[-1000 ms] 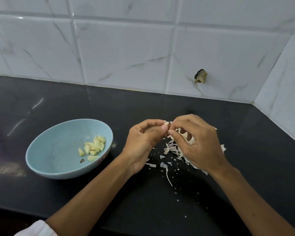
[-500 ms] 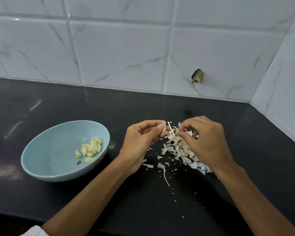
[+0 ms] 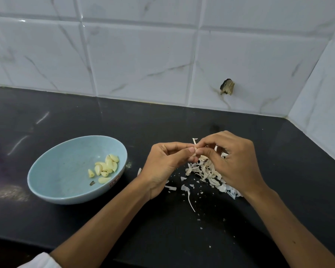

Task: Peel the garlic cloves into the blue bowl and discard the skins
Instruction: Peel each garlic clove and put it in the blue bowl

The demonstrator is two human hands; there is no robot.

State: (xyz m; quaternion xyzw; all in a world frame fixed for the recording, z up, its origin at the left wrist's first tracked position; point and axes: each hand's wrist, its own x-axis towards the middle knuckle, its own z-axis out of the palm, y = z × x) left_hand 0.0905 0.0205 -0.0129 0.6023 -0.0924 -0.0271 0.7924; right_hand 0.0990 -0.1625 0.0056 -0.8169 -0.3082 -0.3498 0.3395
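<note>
Black counter point(image 3: 108, 227), white tiled walls point(image 3: 143, 60); left hand point(image 3: 162, 165) and right hand point(image 3: 234, 163) pinch one clove point(image 3: 195, 151)

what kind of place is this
Most likely a home kitchen: a dark countertop, white marble-look wall tiles, and a blue bowl of peeled garlic cloves, with skins piled nearby.

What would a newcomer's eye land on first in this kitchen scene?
The left hand and right hand meet over the black counter, pinching a garlic clove above a pale heap of skins. To their left sits a blue bowl with peeled cloves gathered at its right side. On the white tiled wall behind, a dark broken hole stands out.
</note>
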